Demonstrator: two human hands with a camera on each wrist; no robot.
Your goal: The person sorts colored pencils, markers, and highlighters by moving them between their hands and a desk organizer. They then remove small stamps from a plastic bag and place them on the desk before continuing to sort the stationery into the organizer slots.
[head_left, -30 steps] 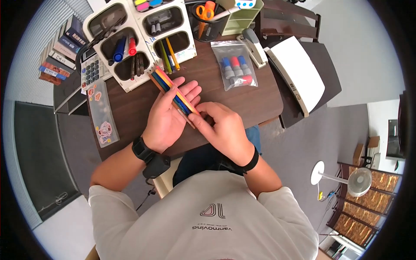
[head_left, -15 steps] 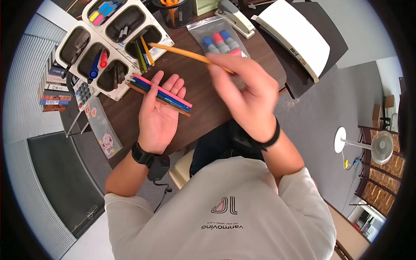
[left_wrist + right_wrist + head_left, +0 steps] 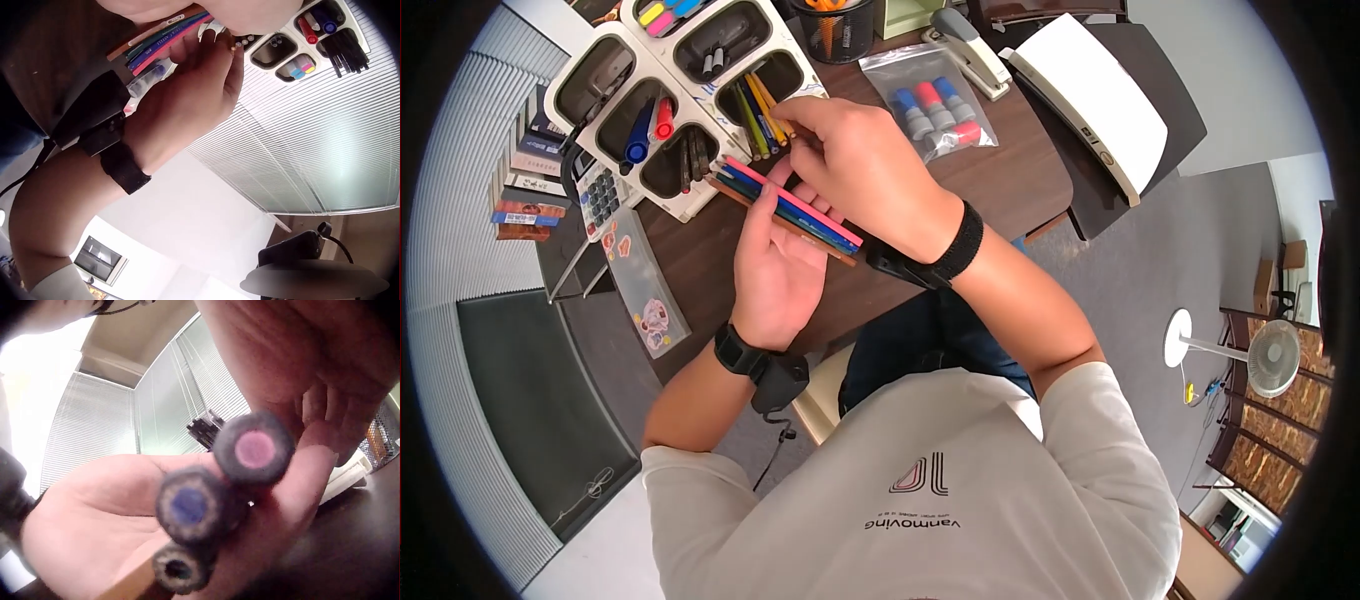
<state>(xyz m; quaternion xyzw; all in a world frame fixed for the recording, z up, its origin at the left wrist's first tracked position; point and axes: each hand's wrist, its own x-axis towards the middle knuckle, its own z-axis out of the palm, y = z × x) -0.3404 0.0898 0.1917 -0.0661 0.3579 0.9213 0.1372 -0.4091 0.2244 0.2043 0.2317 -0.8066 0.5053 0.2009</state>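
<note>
My left hand point(image 3: 780, 285), palm up, holds several coloured pencils point(image 3: 810, 215) under its thumb: pink, blue, dark green and brown. Above its fingers, my right hand point(image 3: 875, 165) pinches the near end of an orange-yellow pencil point(image 3: 766, 98), which lies among green and yellow ones in a compartment of the white organizer point(image 3: 700, 95). The right hand point(image 3: 187, 94) partly hides the left fingertips. In the right wrist view, a pink pencil end point(image 3: 255, 449) and a blue one point(image 3: 189, 506) stand out in front of the left palm point(image 3: 94, 519).
Other compartments hold markers point(image 3: 638, 135), dark pencils and highlighters. Behind are a mesh cup point(image 3: 840, 40) and a stapler point(image 3: 970, 55). A clear bag point(image 3: 935, 105) with capped bottles lies to the right. A calculator point(image 3: 600, 195) and a sticker-covered pouch point(image 3: 640, 285) lie left.
The right hand took an orange-yellow pencil from the left hand's bundle, lifted it rightward, then moved left and forward to the organizer. The left hand still holds the other pencils.
</note>
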